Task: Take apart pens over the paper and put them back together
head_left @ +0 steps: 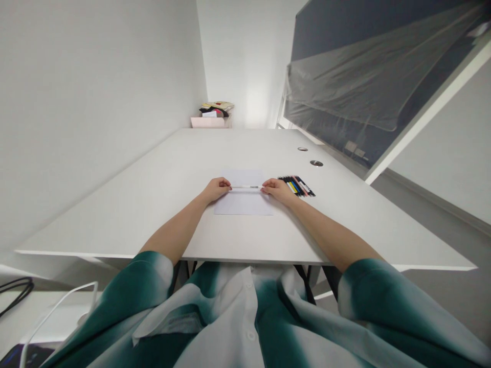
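Observation:
A white sheet of paper [244, 202] lies flat on the white table [161, 204] in front of me. Over it I hold a thin white pen [246, 187] level, one end in each hand. My left hand [217, 188] is closed in a pinch on the pen's left end. My right hand [276, 189] is closed on its right end. Just right of my right hand lies a row of several pens [297, 185] in black, blue, yellow and pink, side by side on the table.
Two round cable holes [316, 163] sit in the table behind the pens. A pink box with clutter [210, 120] stands at the far end. A dark, plastic-covered panel [376, 87] leans along the right. Cables [15, 289] lie low on the left.

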The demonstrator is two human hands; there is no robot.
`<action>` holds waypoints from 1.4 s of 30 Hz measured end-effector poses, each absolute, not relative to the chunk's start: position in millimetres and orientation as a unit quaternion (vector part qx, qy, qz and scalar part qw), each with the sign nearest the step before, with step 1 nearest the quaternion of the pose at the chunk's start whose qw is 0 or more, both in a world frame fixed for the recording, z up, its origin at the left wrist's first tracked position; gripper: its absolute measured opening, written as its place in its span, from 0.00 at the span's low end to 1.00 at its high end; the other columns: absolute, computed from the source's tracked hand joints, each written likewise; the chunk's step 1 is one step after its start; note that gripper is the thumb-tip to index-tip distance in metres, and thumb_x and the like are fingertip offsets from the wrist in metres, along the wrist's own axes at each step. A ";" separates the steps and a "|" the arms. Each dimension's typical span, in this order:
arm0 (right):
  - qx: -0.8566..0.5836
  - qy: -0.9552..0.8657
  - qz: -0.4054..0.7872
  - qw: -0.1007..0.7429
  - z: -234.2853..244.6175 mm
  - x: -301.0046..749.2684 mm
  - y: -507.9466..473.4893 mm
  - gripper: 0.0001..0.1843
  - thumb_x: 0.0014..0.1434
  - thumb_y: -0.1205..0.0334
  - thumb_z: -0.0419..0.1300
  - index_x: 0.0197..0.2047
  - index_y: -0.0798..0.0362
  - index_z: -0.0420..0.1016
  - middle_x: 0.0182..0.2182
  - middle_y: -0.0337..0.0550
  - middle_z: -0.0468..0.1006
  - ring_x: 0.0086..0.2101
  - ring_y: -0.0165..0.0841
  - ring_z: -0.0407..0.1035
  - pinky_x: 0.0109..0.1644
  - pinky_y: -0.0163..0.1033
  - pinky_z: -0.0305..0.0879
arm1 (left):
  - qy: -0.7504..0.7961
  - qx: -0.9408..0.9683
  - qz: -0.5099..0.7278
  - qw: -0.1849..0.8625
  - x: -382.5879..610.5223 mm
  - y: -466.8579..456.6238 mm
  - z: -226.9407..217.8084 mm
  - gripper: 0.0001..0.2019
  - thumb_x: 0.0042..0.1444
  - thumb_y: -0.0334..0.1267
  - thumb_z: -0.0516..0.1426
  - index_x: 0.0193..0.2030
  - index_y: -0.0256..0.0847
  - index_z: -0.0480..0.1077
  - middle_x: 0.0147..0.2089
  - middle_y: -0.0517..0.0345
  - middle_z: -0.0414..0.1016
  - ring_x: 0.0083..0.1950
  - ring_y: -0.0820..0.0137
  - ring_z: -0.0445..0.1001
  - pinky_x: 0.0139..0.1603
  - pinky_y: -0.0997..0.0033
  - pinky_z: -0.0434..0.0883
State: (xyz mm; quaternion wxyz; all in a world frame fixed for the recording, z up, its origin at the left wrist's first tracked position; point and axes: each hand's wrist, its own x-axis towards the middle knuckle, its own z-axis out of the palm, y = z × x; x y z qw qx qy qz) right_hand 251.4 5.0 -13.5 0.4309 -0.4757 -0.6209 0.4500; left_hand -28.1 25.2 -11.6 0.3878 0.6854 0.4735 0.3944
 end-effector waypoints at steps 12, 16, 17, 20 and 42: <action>-0.503 -0.655 0.377 0.418 -15.9 252.9 7.9 0.11 0.45 0.59 0.64 0.31 0.54 0.72 0.23 0.36 0.73 0.26 0.29 0.65 0.34 0.36 0.63 | 0.472 0.696 0.395 0.370 -28.9 27.2 -13.5 0.09 0.40 0.36 0.63 0.29 0.37 0.70 0.27 0.61 0.73 0.31 0.72 0.70 0.37 0.69 0.67; -0.506 -0.659 0.370 0.415 -16.3 253.5 8.5 0.11 0.45 0.58 0.63 0.32 0.54 0.73 0.23 0.36 0.73 0.25 0.28 0.63 0.33 0.35 0.61 | 0.472 0.699 0.393 0.366 -29.3 27.4 -13.1 0.09 0.40 0.37 0.62 0.29 0.38 0.70 0.27 0.61 0.73 0.31 0.71 0.70 0.39 0.68 0.67; -0.507 -0.659 0.371 0.415 -16.9 253.7 8.9 0.12 0.44 0.58 0.63 0.32 0.55 0.73 0.23 0.36 0.73 0.25 0.28 0.63 0.32 0.35 0.61 | 0.474 0.699 0.392 0.366 -29.3 27.5 -13.2 0.09 0.40 0.37 0.63 0.29 0.38 0.70 0.27 0.61 0.72 0.31 0.71 0.69 0.39 0.67 0.67; -0.501 -0.662 0.371 0.416 -18.5 254.7 10.1 0.12 0.44 0.57 0.63 0.32 0.55 0.74 0.22 0.35 0.73 0.24 0.27 0.62 0.31 0.34 0.60 | 0.478 0.694 0.390 0.370 -28.9 28.0 -13.7 0.10 0.39 0.39 0.63 0.29 0.38 0.70 0.27 0.61 0.72 0.31 0.71 0.69 0.39 0.67 0.67; -0.515 -0.662 0.365 0.405 -16.1 252.5 8.6 0.07 0.48 0.62 0.62 0.32 0.55 0.73 0.23 0.36 0.73 0.25 0.28 0.63 0.32 0.34 0.61 | 0.487 0.698 0.382 0.361 -28.9 26.5 -12.0 0.11 0.42 0.42 0.61 0.31 0.38 0.71 0.28 0.59 0.72 0.33 0.69 0.68 0.41 0.67 0.66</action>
